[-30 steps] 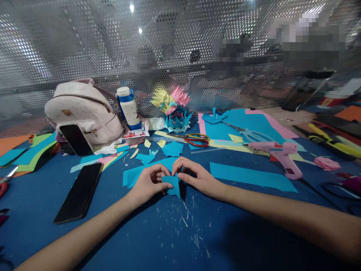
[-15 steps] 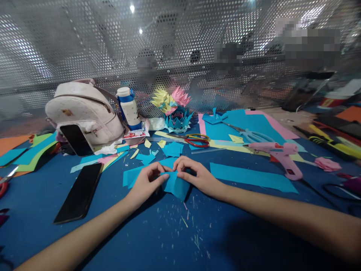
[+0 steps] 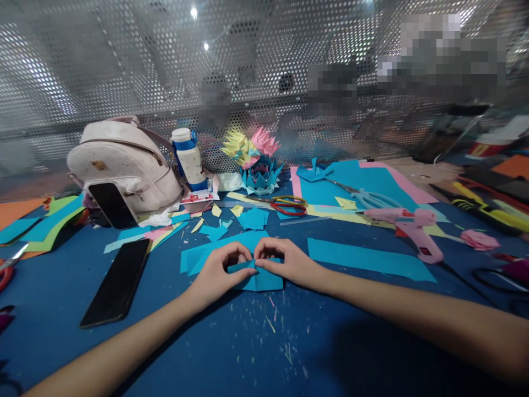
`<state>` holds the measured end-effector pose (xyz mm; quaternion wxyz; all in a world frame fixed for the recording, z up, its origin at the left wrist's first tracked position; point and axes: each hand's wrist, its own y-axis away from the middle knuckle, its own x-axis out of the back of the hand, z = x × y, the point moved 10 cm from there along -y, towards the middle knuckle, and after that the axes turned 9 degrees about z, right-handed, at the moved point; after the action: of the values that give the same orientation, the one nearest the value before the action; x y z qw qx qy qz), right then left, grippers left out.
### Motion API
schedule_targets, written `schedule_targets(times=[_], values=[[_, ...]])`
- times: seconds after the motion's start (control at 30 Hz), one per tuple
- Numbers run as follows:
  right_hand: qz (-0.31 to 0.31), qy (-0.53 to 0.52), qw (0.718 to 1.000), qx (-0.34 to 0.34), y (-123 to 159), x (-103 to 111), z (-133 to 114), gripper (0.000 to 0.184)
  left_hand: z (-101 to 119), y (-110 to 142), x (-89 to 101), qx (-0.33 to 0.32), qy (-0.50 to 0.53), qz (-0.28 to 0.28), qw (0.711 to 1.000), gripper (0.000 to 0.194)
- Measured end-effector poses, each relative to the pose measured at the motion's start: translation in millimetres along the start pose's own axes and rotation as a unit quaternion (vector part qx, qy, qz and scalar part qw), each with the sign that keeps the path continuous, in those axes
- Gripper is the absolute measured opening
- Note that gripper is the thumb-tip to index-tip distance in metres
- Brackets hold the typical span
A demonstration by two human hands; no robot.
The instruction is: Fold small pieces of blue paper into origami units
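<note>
Both my hands meet over a small folded piece of blue paper (image 3: 260, 280) lying on the dark blue table. My left hand (image 3: 219, 273) has its fingers curled and pinched on the paper's top left edge. My right hand (image 3: 285, 260) pinches the top edge right beside it, fingertips touching the left ones. Behind the hands lies a larger blue sheet (image 3: 215, 251). A long blue strip (image 3: 367, 259) lies to the right.
A black phone (image 3: 118, 281) lies at left; a pale backpack (image 3: 122, 165) with a second phone and a bottle (image 3: 189, 157) stand behind it. Paper lotus flowers (image 3: 256, 160), red-yellow scissors (image 3: 287, 205), blue scissors (image 3: 367, 197) and a pink glue gun (image 3: 413, 229) sit beyond. Paper scraps lie scattered around.
The blue piece went from a narrow upright shape to a wider flat rectangle on the table. Both hands shifted slightly and now pinch its top edge.
</note>
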<state>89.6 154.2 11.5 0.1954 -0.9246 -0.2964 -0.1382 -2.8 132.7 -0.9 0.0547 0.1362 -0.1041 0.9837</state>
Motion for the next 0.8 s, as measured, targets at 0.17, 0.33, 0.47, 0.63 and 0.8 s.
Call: schedule_targets(times=[0.17,0.33,0.47,0.63,0.8], values=[[-0.006,0.007,1.0,0.005,1.1,-1.2,-0.6,0.008,-1.0,-0.4,2.3,0.011,0.025,0.009,1.0,0.007],[-0.007,0.008,1.0,0.008,1.5,-1.3,-0.9,0.008,-1.5,-1.5,6.9,0.009,0.012,0.024,1.0,0.003],[-0.007,0.013,1.0,0.009,1.4,-1.1,-0.9,0.008,-4.2,-2.4,8.2,0.015,0.014,0.028,0.999,0.003],[-0.006,0.025,1.0,0.011,1.1,-0.8,-1.9,0.008,-6.7,-2.8,6.9,0.022,0.021,0.028,0.999,0.004],[-0.009,0.039,0.999,0.009,0.7,-1.1,-1.1,0.009,-2.9,-2.9,6.0,0.015,0.007,0.031,0.999,0.006]])
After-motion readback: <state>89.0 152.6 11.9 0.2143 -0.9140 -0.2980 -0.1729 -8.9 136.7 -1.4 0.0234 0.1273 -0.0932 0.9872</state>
